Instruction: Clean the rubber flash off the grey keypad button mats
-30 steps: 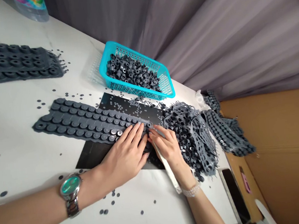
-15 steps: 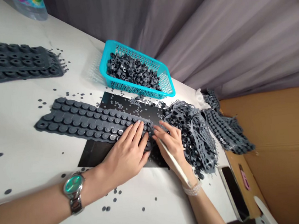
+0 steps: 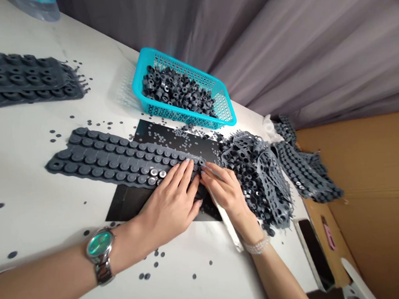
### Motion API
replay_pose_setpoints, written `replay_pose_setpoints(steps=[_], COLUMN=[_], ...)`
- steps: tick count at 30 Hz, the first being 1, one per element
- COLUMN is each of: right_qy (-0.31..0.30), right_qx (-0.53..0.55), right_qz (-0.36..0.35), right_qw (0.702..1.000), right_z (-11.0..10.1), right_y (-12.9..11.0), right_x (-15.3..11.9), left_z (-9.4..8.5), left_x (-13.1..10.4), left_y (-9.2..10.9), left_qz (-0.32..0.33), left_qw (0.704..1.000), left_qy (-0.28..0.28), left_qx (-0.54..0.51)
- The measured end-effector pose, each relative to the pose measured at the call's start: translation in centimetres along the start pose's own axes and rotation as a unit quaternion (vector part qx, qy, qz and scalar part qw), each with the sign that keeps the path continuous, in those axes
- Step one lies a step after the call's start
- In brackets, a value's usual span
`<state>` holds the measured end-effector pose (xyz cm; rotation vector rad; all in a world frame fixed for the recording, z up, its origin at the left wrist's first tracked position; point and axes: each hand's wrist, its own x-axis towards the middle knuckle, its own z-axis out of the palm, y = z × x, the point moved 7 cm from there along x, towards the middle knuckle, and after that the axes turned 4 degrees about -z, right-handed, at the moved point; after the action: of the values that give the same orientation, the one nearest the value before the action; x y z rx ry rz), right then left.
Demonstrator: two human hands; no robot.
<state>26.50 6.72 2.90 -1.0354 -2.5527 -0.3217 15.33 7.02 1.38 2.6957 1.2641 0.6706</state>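
Note:
A dark grey moulded rubber sheet [image 3: 115,160] with rows of round studs lies slantwise, its right end on a black mat [image 3: 126,202]. My left hand [image 3: 172,197] rests flat over the sheet's right part, fingers stretched out. At that right end, my right hand [image 3: 225,189] is closed on a slim white-handled tool [image 3: 231,227], whose handle slants down below the palm. The tool's tip is hidden by the fingers at the sheet's edge. A few studs beside my left fingers look shiny and silvery.
A turquoise basket [image 3: 229,110] of small dark rubber pieces stands behind the mat. Right of my hand lies a heap of loose pieces and perforated sheets [image 3: 274,184]. More studded sheets [image 3: 10,76] lie at left, a phone [image 3: 315,254] at right. Small dark discs are scattered about.
The tool's handle has swung away from my right wrist, and its lower end now points lower left of the wrist. My right fingers have shifted slightly along the sheet's end. My left hand stays put.

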Motion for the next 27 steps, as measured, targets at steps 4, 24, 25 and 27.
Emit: replay_pose_setpoints(steps=[4, 24, 25, 27], right_qy=[0.057, 0.037, 0.032, 0.020], right_qx=[-0.020, 0.041, 0.038, 0.033], right_qz=[0.086, 0.096, 0.092, 0.088], right_qw=[0.995, 0.994, 0.994, 0.995], right_z=[-0.4, 0.0, 0.1, 0.3], right_y=[2.4, 1.3, 1.3, 1.3], right_x=[-0.8, 1.8, 1.8, 1.9], left_z=[0.0, -0.8, -0.8, -0.7], left_x=[0.0, -0.7, -0.6, -0.6], left_y=[0.0, 1.3, 1.2, 1.2], left_qz=[-0.001, 0.044, 0.042, 0.038], left_qw=[1.000, 0.993, 0.993, 0.994], left_qy=[-0.002, 0.016, 0.014, 0.008], left_qx=[0.000, 0.106, 0.105, 0.101])
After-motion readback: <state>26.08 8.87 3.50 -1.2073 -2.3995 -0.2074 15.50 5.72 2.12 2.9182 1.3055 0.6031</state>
